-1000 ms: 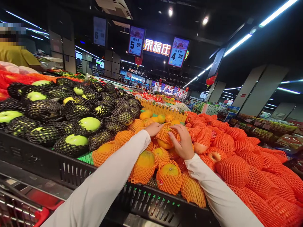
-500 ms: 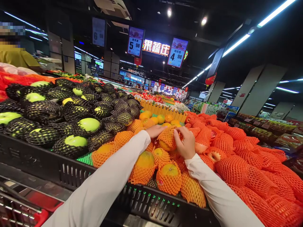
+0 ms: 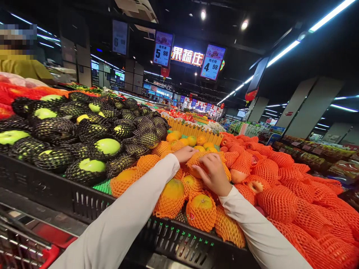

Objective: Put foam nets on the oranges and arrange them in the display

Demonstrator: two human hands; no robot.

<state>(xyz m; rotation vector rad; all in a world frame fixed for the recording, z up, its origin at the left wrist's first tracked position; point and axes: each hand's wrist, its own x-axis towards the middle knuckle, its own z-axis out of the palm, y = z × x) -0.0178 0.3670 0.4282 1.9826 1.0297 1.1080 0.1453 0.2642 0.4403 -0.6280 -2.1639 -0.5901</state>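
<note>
Between my two hands is an orange in an orange foam net (image 3: 193, 161), low over the pile of other netted oranges. My left hand (image 3: 185, 154) is closed against its left and far side, with the fingertips partly hidden. My right hand (image 3: 213, 171) curls over its right side, fingers bent on the net and thumb toward me. Just in front lie a netted orange with its top bare (image 3: 201, 209) and a larger one (image 3: 169, 196). Several bare oranges (image 3: 192, 140) sit behind my hands.
Green apples in black nets (image 3: 108, 147) fill the left of the black crate (image 3: 92, 198). Fruit in red foam nets (image 3: 277, 201) is heaped at the right. A shopping cart (image 3: 28, 243) stands at lower left. Price signs (image 3: 212, 61) hang above; a person in yellow (image 3: 24, 67) is far left.
My right hand has turned and shifted down over the orange, its fingers now lying across the net. My left hand stays nearly in place. The view has shifted slightly.
</note>
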